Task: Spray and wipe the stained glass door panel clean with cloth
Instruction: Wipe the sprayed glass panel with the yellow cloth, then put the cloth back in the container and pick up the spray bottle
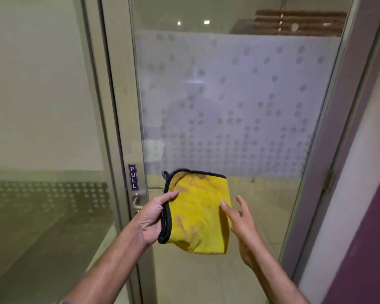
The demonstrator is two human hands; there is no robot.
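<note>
Head view, cloth (198, 213) pinched in left hand (154, 218)

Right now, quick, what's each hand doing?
Left hand: grips the yellow cloth by its black-trimmed edge.
Right hand: open, fingers spread at the cloth's other side, holding nothing.

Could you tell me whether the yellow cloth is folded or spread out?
Folded. The cloth shows two black-trimmed edges stacked together where the left hand grips it.
</note>
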